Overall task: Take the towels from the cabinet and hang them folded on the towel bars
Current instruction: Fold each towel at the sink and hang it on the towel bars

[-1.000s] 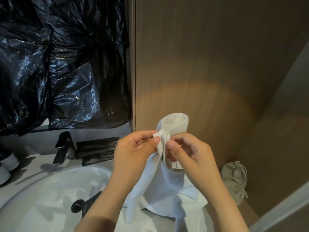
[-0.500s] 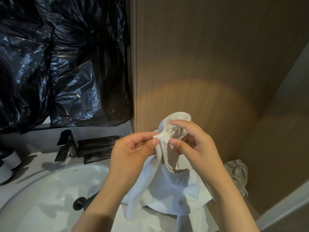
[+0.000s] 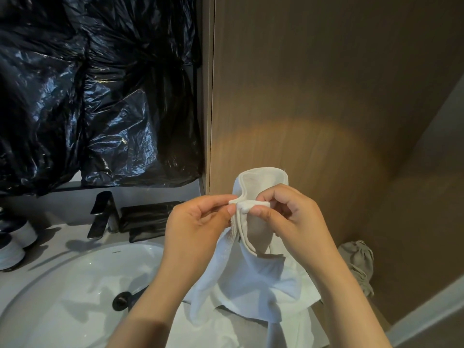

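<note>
Fingers (image 3: 261, 211) of the right hand (image 3: 293, 222) and those of the left hand (image 3: 198, 227) pinch the hem of a white towel (image 3: 251, 280) from either side, thumb against forefinger, tips nearly meeting; the other fingers are curled in. Both forearms rise from the bottom edge, palms turned toward each other, hands level and close together. The towel hangs from the pinch in loose folds down to the right rim of the sink (image 3: 62, 292); whether it rests on it I cannot tell. A loop of hem stands up above the fingers.

The white sink lies below left, with a black drain (image 3: 121, 300) in its bowl. On the grey tabletop (image 3: 57, 233) behind it stand a black faucet (image 3: 103, 214), a flat black pouch (image 3: 148, 218) just to its right, and white cups (image 3: 17, 243) at the left edge. A crumpled grey cloth (image 3: 359, 262) lies low on the right. Farthest back, black plastic sheeting (image 3: 100, 96) covers the wall on the left, beside a wood panel (image 3: 313, 96).
</note>
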A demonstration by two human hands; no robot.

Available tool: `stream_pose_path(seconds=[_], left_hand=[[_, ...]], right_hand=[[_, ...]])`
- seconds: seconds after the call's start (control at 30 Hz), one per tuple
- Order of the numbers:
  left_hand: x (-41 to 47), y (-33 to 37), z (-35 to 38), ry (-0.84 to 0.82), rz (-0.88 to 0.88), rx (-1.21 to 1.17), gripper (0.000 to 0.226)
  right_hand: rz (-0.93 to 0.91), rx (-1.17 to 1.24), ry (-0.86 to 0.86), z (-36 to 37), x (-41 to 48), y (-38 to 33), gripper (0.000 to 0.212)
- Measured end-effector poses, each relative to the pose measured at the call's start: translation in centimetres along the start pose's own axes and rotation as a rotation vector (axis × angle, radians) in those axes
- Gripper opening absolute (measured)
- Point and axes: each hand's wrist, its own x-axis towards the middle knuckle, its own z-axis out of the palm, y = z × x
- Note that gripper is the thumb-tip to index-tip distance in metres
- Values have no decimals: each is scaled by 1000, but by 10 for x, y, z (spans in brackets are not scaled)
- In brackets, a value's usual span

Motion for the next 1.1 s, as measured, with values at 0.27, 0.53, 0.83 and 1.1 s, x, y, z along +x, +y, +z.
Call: stream_pose_path(seconds=[0.27,0.53,0.83,1.1], left_hand=[[-2,3,-4,-91,-16,-30,20],[-7,2,-2,-35,74,59,26],[-10,-7,-4,-11,193,153,27],[15,2,-31,52,188,143,29]], right_hand=[[10,5,9,1,-1,-1,11],[12,0,28,7,-3,-3,7],[-19,18,21,6,-7,-3,7],[-128,-485,-104,-36,5,12,26]])
